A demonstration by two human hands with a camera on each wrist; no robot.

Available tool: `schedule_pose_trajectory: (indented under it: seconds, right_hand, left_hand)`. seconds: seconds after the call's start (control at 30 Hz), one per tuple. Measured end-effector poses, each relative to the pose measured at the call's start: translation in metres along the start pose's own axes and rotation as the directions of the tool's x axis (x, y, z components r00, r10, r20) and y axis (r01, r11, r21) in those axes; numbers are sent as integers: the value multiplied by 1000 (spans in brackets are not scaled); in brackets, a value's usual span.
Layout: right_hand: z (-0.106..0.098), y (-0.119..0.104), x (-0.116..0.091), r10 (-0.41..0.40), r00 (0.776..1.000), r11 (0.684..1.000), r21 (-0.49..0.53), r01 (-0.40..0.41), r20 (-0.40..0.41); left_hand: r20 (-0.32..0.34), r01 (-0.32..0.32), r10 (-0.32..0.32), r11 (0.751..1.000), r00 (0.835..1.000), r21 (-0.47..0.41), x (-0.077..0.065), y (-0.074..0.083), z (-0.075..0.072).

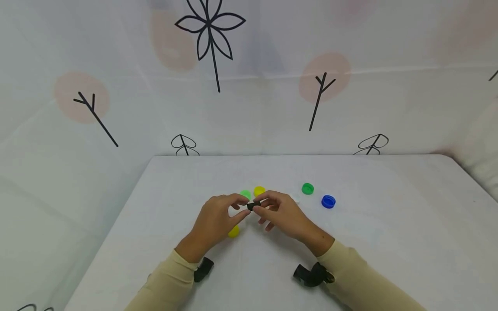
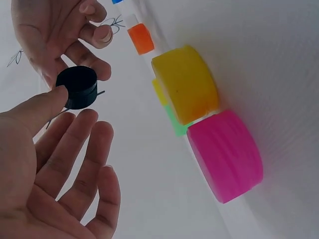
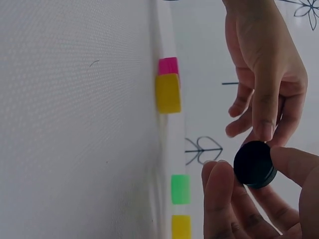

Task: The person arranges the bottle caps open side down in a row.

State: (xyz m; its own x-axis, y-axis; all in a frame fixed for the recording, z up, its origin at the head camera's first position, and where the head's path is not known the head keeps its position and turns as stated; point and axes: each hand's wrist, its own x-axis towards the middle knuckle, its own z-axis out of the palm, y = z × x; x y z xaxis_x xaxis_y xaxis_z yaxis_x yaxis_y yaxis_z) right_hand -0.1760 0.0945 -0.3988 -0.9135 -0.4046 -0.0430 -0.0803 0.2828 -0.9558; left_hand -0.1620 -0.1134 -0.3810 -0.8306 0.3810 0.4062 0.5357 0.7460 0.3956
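Both hands meet over the table at one small black bottle cap (image 1: 254, 205), raised in front of the body. My left hand (image 1: 212, 220) pinches its left side, with the thumb against the wall of the cap and the other fingers spread in the left wrist view. From the opposite side, my right hand (image 1: 285, 214) grips it between thumb and fingertips. The cap's dark hollow side shows in the right wrist view. Below the left hand lies a yellow cap (image 1: 233, 231), and a pink cap (image 2: 227, 157) sits beside it in the left wrist view.
Behind the hands on the white table (image 1: 389, 224) lie a light green cap (image 1: 245, 194) and another yellow cap (image 1: 259, 190). Farther right are a green cap (image 1: 308, 188) and a blue cap (image 1: 328, 201). An orange cap (image 2: 141, 39) appears in the left wrist view.
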Motion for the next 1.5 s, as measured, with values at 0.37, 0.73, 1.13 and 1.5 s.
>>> schedule_pose_trajectory:
  seconds: [0.37,0.73,1.13,1.5]
  right_hand:
    - [2,0,0,-15,1000,999,-33,15,17]
    - [4,0,0,-32,998,996,-82,35,46]
    - [4,4,0,-29,999,992,-121,34,41]
    - [6,7,0,-64,996,966,-248,77,60]
  left_hand:
    - [107,89,-87,996,990,-17,1,-2,-3]
    - [226,113,-105,993,968,-26,1,-2,-4]
    - [233,52,-43,998,972,-34,0,-6,-1]
    - [263,12,-12,1000,965,4,-2,-9,-4]
